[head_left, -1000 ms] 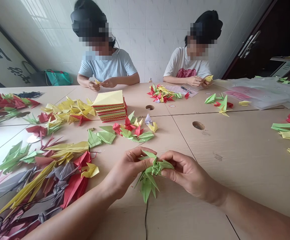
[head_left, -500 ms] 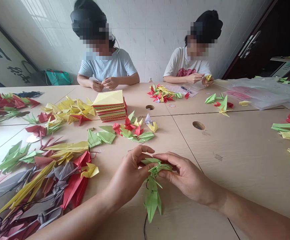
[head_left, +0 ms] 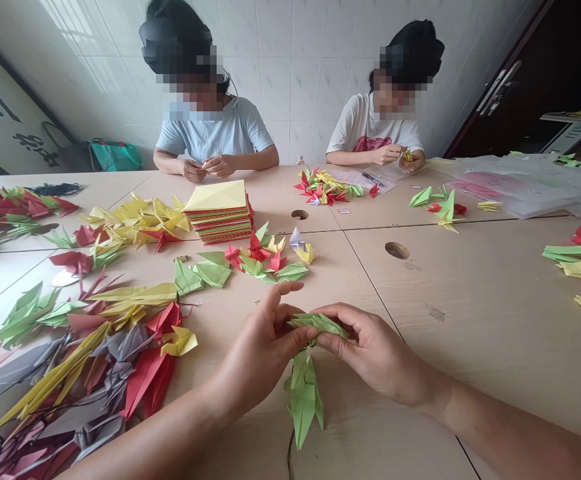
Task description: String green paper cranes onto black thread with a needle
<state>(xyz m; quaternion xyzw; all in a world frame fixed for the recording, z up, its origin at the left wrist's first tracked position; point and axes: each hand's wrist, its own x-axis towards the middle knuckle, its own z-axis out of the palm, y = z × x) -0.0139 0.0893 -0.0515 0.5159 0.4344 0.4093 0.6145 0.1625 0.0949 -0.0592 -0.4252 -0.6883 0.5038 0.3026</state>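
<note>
Stretching before us, a table (head_left: 470, 287) bears a heap of folded paper (head_left: 145, 377) at the worker's left. Over the table's near middle, the left hand (head_left: 261, 347) and right hand (head_left: 377, 353) pinch a green paper bundle (head_left: 321, 323) between thumbs and fingers, the left index finger raised. Below the bundle runs a black string (head_left: 289, 455).

The bare left forearm (head_left: 165, 423) is slanting in from the lower left; the bare right forearm (head_left: 500, 413) is slanting in from the lower right. The bare left hand (head_left: 265, 340) is pinching between thumb and curled fingers, its index finger (head_left: 281, 291) arching free above and pointing rightward. The bare right hand (head_left: 370, 350) is pinching likewise, its index finger (head_left: 337, 309) bending over the top. Both thumbs are pointing inward, their tips lying just beside each other.
</note>
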